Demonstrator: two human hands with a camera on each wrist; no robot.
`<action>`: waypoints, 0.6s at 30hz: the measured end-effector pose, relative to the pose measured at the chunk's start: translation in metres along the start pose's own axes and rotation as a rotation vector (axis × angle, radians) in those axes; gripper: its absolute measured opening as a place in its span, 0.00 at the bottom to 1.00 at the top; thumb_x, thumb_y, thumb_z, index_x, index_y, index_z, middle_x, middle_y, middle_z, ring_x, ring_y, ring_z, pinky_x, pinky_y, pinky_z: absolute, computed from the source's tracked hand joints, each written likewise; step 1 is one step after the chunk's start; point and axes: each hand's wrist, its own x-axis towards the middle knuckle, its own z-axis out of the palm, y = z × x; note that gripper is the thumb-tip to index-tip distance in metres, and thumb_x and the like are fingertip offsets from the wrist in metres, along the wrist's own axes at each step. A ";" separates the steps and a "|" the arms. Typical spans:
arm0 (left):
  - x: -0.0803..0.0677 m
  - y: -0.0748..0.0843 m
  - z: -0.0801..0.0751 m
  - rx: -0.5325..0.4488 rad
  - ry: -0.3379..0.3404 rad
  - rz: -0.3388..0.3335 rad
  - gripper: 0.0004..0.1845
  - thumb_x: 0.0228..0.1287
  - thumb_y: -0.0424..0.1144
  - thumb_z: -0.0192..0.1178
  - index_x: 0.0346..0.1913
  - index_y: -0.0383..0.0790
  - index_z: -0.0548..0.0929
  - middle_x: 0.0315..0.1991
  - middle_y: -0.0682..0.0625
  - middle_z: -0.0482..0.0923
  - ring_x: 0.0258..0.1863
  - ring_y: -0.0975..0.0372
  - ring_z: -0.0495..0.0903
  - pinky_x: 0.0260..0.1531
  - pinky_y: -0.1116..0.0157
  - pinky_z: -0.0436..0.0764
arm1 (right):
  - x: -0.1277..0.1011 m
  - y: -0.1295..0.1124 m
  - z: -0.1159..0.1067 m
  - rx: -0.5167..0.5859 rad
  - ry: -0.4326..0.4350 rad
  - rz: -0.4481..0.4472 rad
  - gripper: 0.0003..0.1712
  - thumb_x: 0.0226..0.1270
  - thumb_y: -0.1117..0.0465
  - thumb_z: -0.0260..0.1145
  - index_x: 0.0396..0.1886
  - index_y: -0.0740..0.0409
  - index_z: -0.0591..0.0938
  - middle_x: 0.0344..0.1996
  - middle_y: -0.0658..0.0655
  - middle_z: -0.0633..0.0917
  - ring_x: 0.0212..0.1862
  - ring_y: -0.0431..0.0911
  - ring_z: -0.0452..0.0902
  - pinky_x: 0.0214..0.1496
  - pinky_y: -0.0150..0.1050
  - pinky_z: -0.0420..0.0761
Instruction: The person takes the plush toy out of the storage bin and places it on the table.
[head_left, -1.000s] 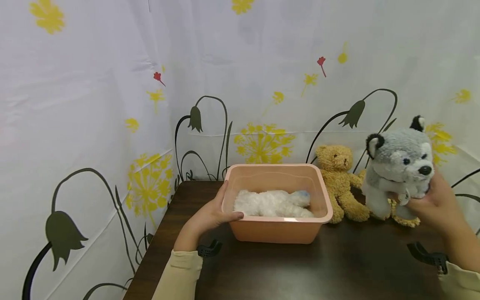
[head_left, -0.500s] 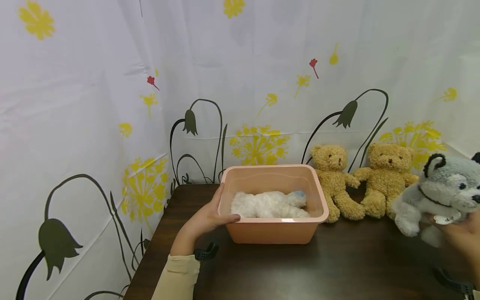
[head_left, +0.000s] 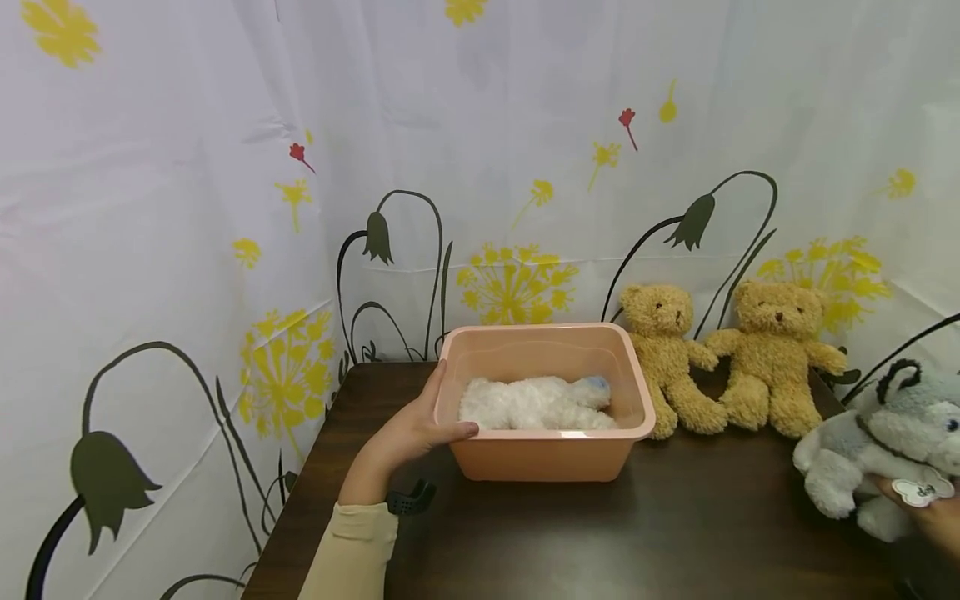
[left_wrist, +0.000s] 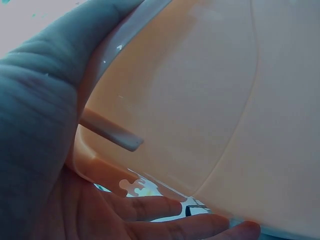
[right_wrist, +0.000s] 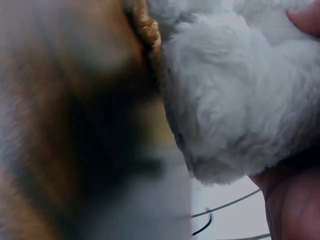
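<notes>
Husky plush [head_left: 885, 446]: grey and white with black-edged ears, at about 4 o'clock in the head view, held above the dark worktop [head_left: 675, 533] near its right edge; a white tag hangs at its chest.
Right hand [head_left: 933, 517]: mostly cut off by the edge of the head view; its fingers curl under the husky plush and grip it. The right wrist view shows a fingertip and the palm pressed into the white fur [right_wrist: 225, 90].
Left hand [head_left: 408, 433]: at about 8 o'clock, holding the left end of the pink tub [head_left: 547, 462]; the thumb lies along the near rim and the fingers wrap the end wall. The left wrist view shows the palm [left_wrist: 45, 150] against the tub's outer wall [left_wrist: 210, 100].
Pink tub: stands on the worktop at the middle of the head view, its open side up.
White plush [head_left: 536, 404]: lies on its side inside the tub, with a small blue patch at its right end.
Two tan bears [head_left: 667, 367] [head_left: 776, 358]: sit upright side by side at about 2 o'clock, just right of the tub, backs to the flowered curtain [head_left: 225, 208].
Sleeve [head_left: 348, 554]: pale yellow, on the left forearm at about 7 o'clock.
</notes>
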 end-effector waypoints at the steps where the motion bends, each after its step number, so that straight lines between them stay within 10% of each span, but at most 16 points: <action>1: 0.000 0.000 0.000 -0.002 0.000 0.000 0.73 0.59 0.58 0.81 0.91 0.58 0.32 0.90 0.39 0.48 0.80 0.41 0.67 0.78 0.40 0.69 | -0.002 0.000 0.000 -0.009 -0.011 -0.007 0.56 0.42 0.90 0.70 0.72 0.45 0.79 0.55 0.22 0.77 0.56 0.19 0.72 0.58 0.13 0.66; 5: 0.000 0.001 0.000 -0.009 0.001 -0.008 0.74 0.58 0.58 0.82 0.91 0.58 0.33 0.89 0.38 0.49 0.80 0.40 0.67 0.78 0.40 0.69 | -0.009 0.003 0.000 0.015 -0.097 -0.100 0.58 0.35 0.94 0.69 0.74 0.61 0.77 0.58 0.24 0.78 0.59 0.20 0.73 0.59 0.14 0.67; 15: 0.000 0.003 -0.001 -0.016 -0.002 0.005 0.73 0.59 0.56 0.81 0.91 0.60 0.33 0.89 0.39 0.49 0.81 0.41 0.66 0.78 0.39 0.68 | -0.003 0.013 -0.006 0.056 -0.210 -0.079 0.58 0.41 0.97 0.68 0.69 0.46 0.79 0.55 0.24 0.80 0.53 0.18 0.77 0.52 0.11 0.72; 18: 0.000 0.003 -0.001 -0.012 -0.004 0.004 0.73 0.59 0.56 0.81 0.91 0.59 0.33 0.89 0.38 0.49 0.81 0.40 0.66 0.78 0.39 0.68 | -0.002 0.019 -0.006 0.221 -0.198 -0.044 0.58 0.42 1.00 0.60 0.68 0.47 0.80 0.53 0.28 0.84 0.50 0.20 0.81 0.51 0.13 0.75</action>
